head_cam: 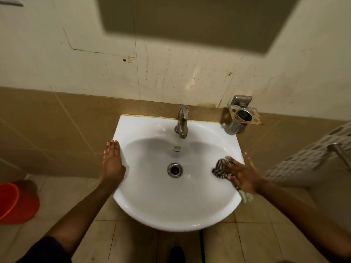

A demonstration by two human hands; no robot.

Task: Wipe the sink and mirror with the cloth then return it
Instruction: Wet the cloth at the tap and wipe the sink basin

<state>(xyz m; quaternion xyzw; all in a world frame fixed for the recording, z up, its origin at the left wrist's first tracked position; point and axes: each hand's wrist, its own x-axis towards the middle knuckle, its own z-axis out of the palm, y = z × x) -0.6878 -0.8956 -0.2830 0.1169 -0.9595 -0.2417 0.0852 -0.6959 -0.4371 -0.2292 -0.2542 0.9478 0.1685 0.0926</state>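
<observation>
Tiled washroom: right hand [245, 175], grip flat and open, presses limp striped cloth [221, 168] against sink [171, 211] wall; left hand [112, 160] open, bracing rim. Cloth appears light, best bunched centrally.

Dim, warm yellow-brown cast over whole frame. White sink [152, 211] brightest surface; small specular highlights on basin near drain [175, 170] and on front rim. Chrome tap [182, 123] shows soft glints, no hard glare. Mirror [197, 21] reads as dark flat patch, edges soft. Shadows diffuse, faint one on wall beside metal holder [242, 115]. Strong wide-angle distortion: wall tile lines bow, forearms stretch toward corners. Orange bucket [17, 204] and bottom edge blurred; centre reasonably sharp.
</observation>
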